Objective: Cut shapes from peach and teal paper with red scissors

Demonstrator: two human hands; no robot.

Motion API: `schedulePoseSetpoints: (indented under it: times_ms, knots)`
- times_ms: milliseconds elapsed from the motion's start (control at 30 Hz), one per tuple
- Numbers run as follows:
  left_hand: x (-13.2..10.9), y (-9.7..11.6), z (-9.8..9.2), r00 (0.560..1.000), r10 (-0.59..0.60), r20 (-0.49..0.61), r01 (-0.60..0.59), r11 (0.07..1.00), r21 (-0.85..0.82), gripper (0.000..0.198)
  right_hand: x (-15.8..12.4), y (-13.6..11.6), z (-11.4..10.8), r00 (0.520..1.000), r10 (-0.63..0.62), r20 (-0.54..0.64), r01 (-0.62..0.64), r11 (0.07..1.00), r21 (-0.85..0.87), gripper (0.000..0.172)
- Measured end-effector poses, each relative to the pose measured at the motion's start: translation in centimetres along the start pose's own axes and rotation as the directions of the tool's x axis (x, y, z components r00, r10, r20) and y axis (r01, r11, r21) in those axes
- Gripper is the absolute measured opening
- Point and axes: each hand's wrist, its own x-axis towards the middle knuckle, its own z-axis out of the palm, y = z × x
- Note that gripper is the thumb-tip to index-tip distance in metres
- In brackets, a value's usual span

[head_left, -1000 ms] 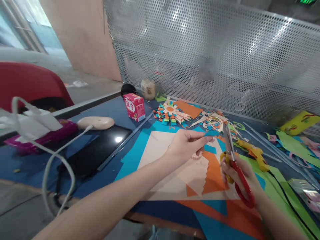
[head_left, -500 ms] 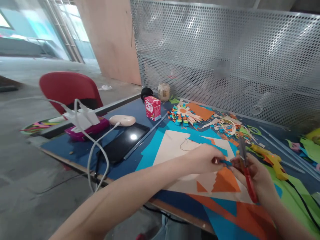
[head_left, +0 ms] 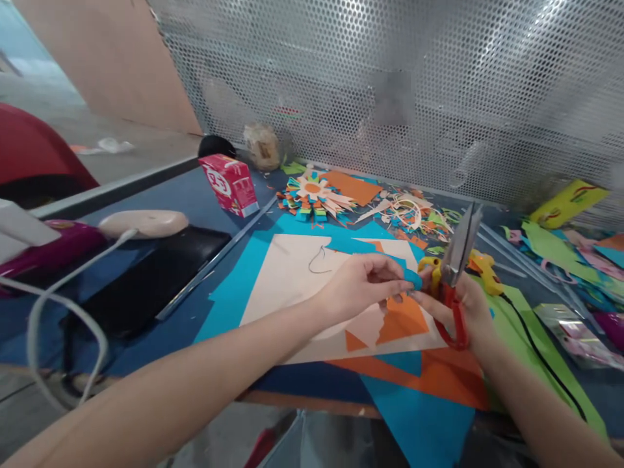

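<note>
Between the fingers of my left hand (head_left: 361,289) is a small piece of blue paper (head_left: 412,279), pinched at its edge. My right hand (head_left: 470,312) holds a pair of scissors (head_left: 458,260) with red handles, blades pointing up and away from me. Its fingertips also touch the right end of the blue paper. Both hands are close together above a cream paper sheet (head_left: 283,279) and torn orange paper (head_left: 404,322). A thin dark thread or wire (head_left: 316,265) curls on the cream sheet.
A layered paper flower (head_left: 312,188) and a heap of paper scraps (head_left: 414,214) lie toward the perforated metal panel (head_left: 331,84). A yellow glue gun (head_left: 487,273) rests right of the scissors. A pink box (head_left: 229,185), a black phone (head_left: 156,279) and cables are on the left.
My view has swung to the right and closer to the table. The blue paper stays pinched, and it shows larger now. The scissors remain in my right hand, their blades turned more upright.
</note>
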Motion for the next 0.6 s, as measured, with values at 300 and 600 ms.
schedulePoseSetpoints:
  times_ms: [300, 600]
  knots:
    - [-0.4, 2.5, -0.9, 0.956, 0.194, -0.22, -0.232, 0.959, -0.16, 0.025, -0.1, 0.4, -0.5, 0.99, 0.007, 0.143, 0.0, 0.999, -0.053, 0.024]
    - [-0.9, 2.9, -1.0, 0.931, 0.282, -0.231, -0.324, 0.93, -0.172, 0.031, 0.0, -0.4, -0.2, 0.985, 0.05, 0.164, -0.04, 0.997, -0.067, 0.031]
